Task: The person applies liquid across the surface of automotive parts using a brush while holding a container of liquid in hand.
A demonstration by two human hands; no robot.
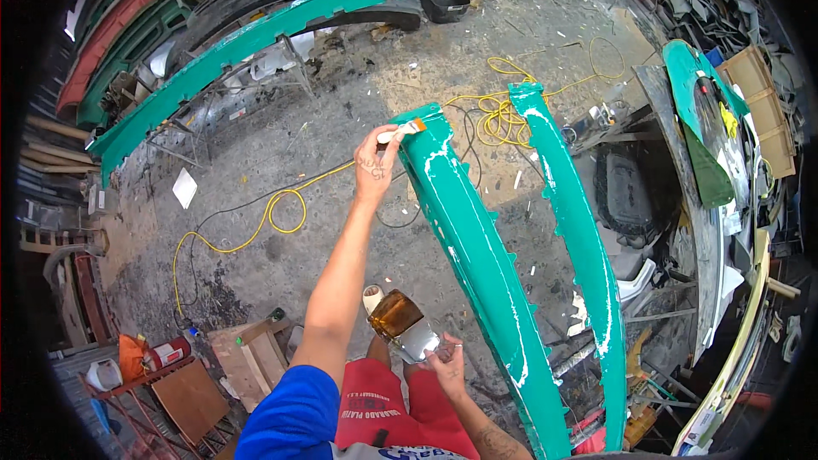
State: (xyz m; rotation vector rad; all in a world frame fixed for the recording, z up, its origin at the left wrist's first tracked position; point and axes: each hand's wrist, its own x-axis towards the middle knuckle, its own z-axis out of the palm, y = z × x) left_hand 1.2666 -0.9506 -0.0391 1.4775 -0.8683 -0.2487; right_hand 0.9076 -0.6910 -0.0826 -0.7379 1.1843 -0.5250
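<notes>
My left hand (373, 162) is stretched forward, its fingers closed round a paintbrush (409, 129) with a pale handle and an orange-brown tip. The bristles are at the far left edge of a long green moulded panel (473, 230); whether they touch it I cannot tell. White streaks and smears mark the panel's surface. Close to my body, my right hand (447, 362) grips the side of a see-through container (417, 342). Amber-brown liquid shows in the container's far part, which is tilted away from me.
A second long green panel (575, 213) lies to the right, and another (256, 51) rests on stands at the far left. Yellow hose (503, 123) loops over the concrete floor (324, 128). A black bin (443, 2) stands at the back; a metal cart (162, 392) is at lower left.
</notes>
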